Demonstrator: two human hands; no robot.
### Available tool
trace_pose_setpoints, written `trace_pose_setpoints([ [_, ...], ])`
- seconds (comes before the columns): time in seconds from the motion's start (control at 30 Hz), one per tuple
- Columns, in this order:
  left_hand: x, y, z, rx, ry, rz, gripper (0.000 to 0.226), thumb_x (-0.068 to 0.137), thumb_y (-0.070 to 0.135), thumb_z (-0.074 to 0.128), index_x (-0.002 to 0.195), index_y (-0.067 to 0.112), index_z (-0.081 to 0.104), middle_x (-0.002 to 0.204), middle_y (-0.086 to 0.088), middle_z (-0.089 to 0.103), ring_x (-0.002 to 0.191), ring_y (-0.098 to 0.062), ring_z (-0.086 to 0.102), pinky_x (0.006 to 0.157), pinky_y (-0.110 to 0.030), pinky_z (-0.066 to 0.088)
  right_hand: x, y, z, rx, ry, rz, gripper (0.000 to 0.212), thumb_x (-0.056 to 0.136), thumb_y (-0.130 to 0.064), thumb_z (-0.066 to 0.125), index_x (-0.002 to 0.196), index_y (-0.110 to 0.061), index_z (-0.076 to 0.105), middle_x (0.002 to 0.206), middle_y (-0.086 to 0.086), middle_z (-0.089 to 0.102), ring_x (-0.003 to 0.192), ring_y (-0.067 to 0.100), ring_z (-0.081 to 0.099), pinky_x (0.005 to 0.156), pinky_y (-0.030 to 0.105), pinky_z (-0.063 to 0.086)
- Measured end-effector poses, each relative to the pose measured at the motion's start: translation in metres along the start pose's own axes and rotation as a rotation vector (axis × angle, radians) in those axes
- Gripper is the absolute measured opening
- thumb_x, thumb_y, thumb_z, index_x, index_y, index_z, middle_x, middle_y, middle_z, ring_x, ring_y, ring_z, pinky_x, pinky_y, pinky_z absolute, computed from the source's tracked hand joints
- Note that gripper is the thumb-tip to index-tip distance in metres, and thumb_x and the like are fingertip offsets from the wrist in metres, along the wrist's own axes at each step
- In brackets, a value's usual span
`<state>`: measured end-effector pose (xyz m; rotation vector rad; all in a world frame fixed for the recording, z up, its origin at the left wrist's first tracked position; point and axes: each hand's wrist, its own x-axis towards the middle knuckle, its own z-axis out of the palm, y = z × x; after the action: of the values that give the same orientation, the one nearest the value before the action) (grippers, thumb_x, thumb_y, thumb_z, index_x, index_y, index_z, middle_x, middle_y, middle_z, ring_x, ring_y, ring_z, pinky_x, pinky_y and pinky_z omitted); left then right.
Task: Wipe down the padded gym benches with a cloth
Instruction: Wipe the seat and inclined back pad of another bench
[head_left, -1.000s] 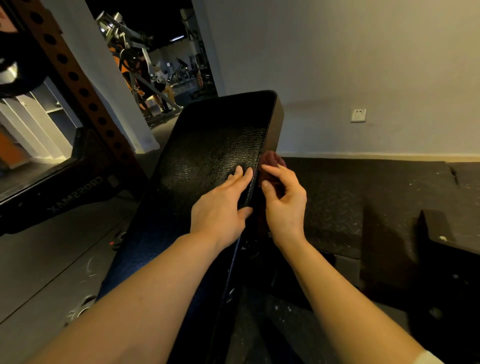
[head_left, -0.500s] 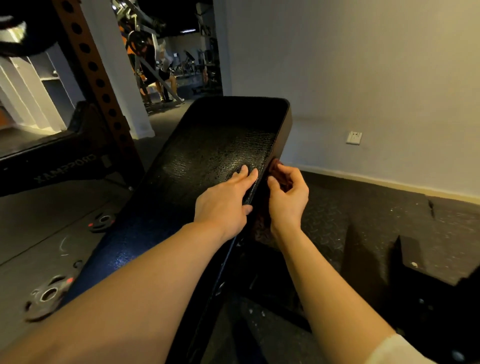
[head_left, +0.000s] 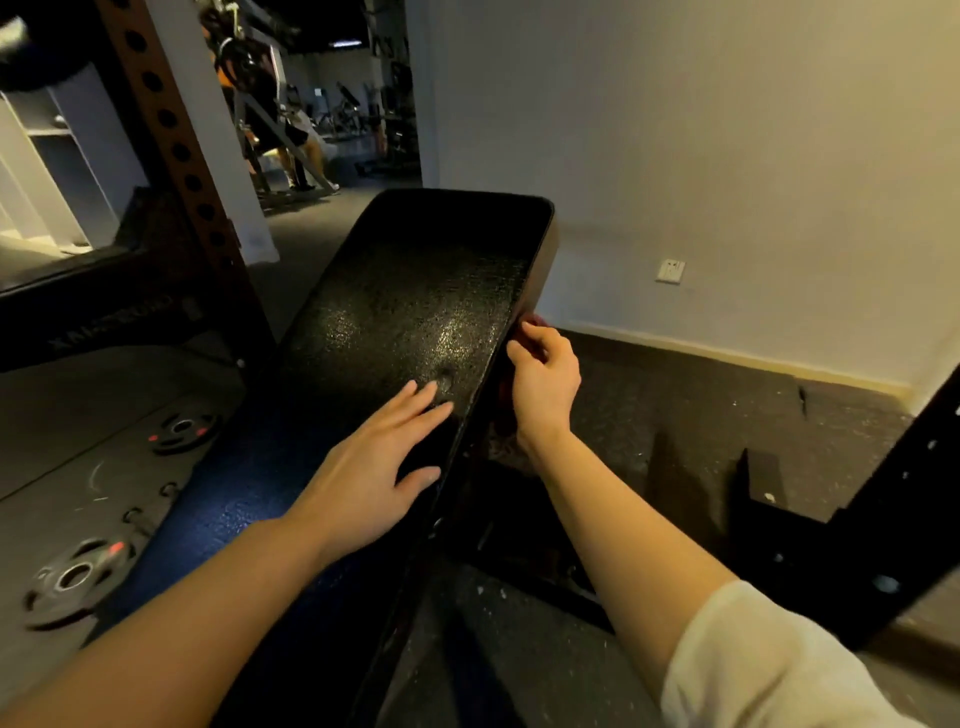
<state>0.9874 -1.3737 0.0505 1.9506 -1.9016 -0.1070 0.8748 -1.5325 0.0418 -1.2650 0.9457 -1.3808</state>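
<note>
Dim gym floor of dark rubber matting (head_left: 649, 415) runs to a pale plaster wall (head_left: 727, 130), and across the middle of it slants the long black padded bench with a cracked, shiny vinyl top (head_left: 405, 312). Its far end is raised toward the wall. The left hand (head_left: 374, 467) lies flat on the pad near the right edge, fingers straight and slightly spread, holding nothing. The right hand (head_left: 545, 384) is curled against the bench's right side wall, fingers and thumb pinching a dark reddish cloth (head_left: 501, 395), most of which is hidden behind the hand and the pad's edge. A cream sleeve (head_left: 769, 660) covers the right upper arm.

Left of the bench stands a brown perforated steel rack upright (head_left: 171, 140), with two black weight plates with red marks (head_left: 78, 577) lying on the grey floor beside it. A dark frame beam (head_left: 104, 322) behind the upright carries pale lettering, too blurred to read here. A white wall socket (head_left: 670, 271) sits low on the wall, and a black slanted steel post (head_left: 893, 493) crosses the right corner. Distant exercise machines (head_left: 291, 124) show through the doorway.

Compared with half a second ago, the left hand has slid back down the pad and flattened out, while the right hand has moved farther along the side edge, so the two hands are now well apart.
</note>
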Motion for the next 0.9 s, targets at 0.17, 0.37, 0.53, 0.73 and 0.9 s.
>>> trace_pose_setpoints([
  [0.17,-0.023,0.016,0.024,0.147,0.005,-0.029,0.073,0.093,0.028,0.063,0.153,0.028,0.022,0.16,0.015,0.013,0.142,0.003,0.006,0.106,-0.01,0.007,-0.079,0.028,-0.027,-0.008,-0.243,-0.083,0.039,0.083,0.005,0.064,0.108,-0.026,0.064,0.115,-0.003,0.061,0.11,0.004,0.057,0.099,0.023,0.045],
  [0.37,-0.02,0.023,0.031,0.208,-0.002,-0.113,0.082,0.091,0.014,0.064,0.154,0.028,0.015,0.162,0.011,0.008,0.146,-0.008,0.015,0.121,-0.033,0.011,-0.028,0.036,-0.03,-0.081,-0.141,-0.12,0.047,0.086,-0.005,0.067,0.132,-0.012,0.056,0.128,0.005,0.057,0.118,0.01,0.056,0.104,0.027,0.045],
  [0.53,-0.018,0.02,0.03,0.176,-0.034,-0.14,0.082,0.091,0.013,0.064,0.154,0.032,0.014,0.162,0.012,0.007,0.147,-0.007,0.013,0.12,-0.037,0.003,-0.045,0.033,-0.015,-0.062,-0.136,-0.056,0.041,0.086,-0.004,0.066,0.126,-0.015,0.059,0.124,0.0,0.059,0.116,0.01,0.055,0.105,0.034,0.045],
  [0.73,-0.015,0.019,0.024,0.168,-0.068,-0.122,0.081,0.092,0.014,0.064,0.154,0.031,0.014,0.162,0.011,0.005,0.148,-0.007,0.011,0.12,-0.037,0.001,-0.132,0.054,-0.04,-0.11,-0.376,-0.008,0.045,0.073,0.014,0.069,0.111,-0.01,0.064,0.11,-0.004,0.064,0.099,-0.009,0.059,0.087,0.013,0.044],
  [0.9,-0.051,0.01,0.025,0.079,0.047,-0.074,0.064,0.095,0.015,0.059,0.151,0.024,0.03,0.159,0.01,0.02,0.145,-0.002,0.017,0.117,-0.022,0.001,-0.078,0.031,-0.032,-0.14,-0.144,-0.086,0.038,0.083,0.002,0.066,0.116,-0.017,0.059,0.114,-0.006,0.06,0.108,0.003,0.056,0.098,0.02,0.044],
])
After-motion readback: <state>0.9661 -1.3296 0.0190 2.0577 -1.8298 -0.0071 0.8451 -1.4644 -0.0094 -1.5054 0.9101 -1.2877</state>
